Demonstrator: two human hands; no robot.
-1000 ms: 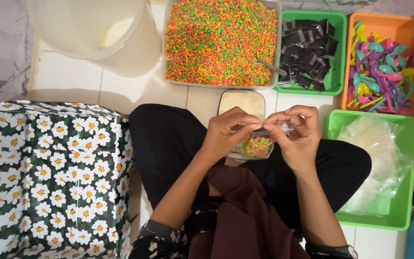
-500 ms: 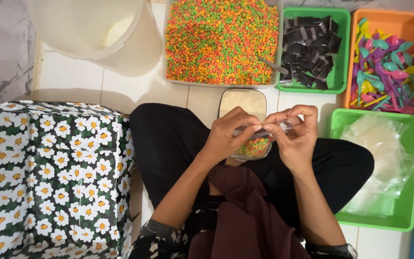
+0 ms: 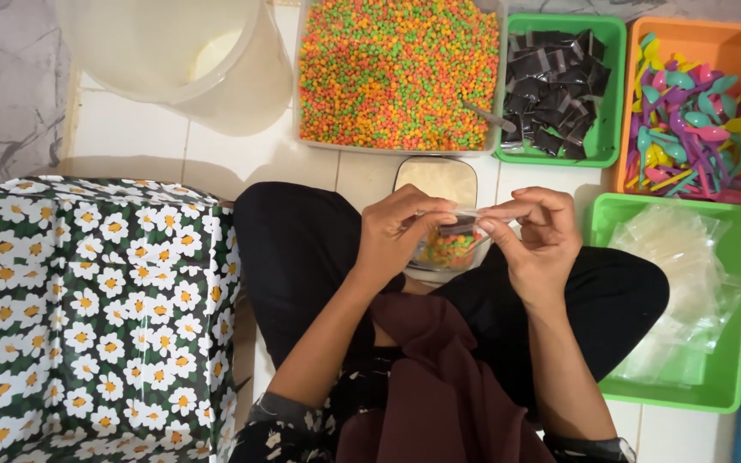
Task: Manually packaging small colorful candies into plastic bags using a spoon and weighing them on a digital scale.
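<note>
Head view: a small clear plastic pouch (image 3: 454,243), part-filled w/ orange, green and yellow pellets, is held above the lap, approx. centred between the two hands and just in front of a small scale w/ a pale platform (image 3: 436,182). Compared w/ the frames from a sec ago, the pouch is raised slightly and its top edge is stretched flatter between the hands; the mouth appears to be pressed shut, so filling seems done for this one, judged only from the grip. The left hand (image 3: 396,236) is pinched narrow on the pouch's left top corner, thumb and forefinger closed on the film; the right hand (image 3: 535,236) is pinched likewise on the right top corner, other fingers curled loosely. Film is thin, glossy, crinkled; pellets are small, rounded, matte. Beyond the scale, a rectangular tub of the same multicoloured pellets (image 3: 396,73) is seen, w/ a metal scoop handle resting in it. To its right, a green tray of black sachets (image 3: 559,81), shiny and flat, then an orange tray of small plastic spoons (image 3: 692,111) in mixed bright colours. By the right knee, a green tray of empty clear bags (image 3: 679,291), limp and translucent. A translucent bucket (image 3: 165,51) stands far left; a daisy-print box (image 3: 96,317) sits beside the left leg.
</note>
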